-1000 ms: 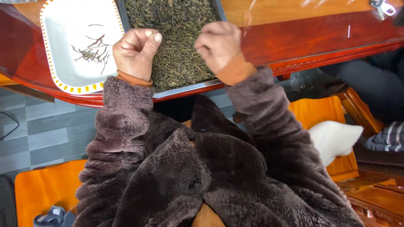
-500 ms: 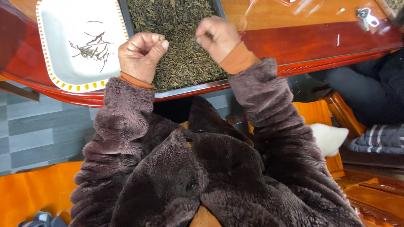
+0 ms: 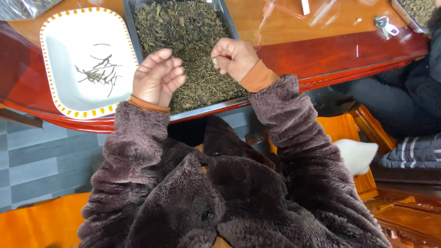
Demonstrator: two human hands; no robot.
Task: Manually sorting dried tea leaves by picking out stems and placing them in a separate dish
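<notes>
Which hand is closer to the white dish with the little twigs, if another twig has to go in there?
Probably the left hand. It hovers at the tray's left edge, right beside the white dish holding the twigs. The right hand is curled over the tea leaves, farther from the dish.

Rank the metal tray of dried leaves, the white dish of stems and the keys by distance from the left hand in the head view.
From the left hand:
1. Metal tray of dried leaves, directly beneath.
2. White dish, just to its left.
3. Keys, far right on the table.

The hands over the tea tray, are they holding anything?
Cannot be told. The left hand is loosely curled, the right hand closed with fingers pinched; anything between them is too small to see.
</notes>
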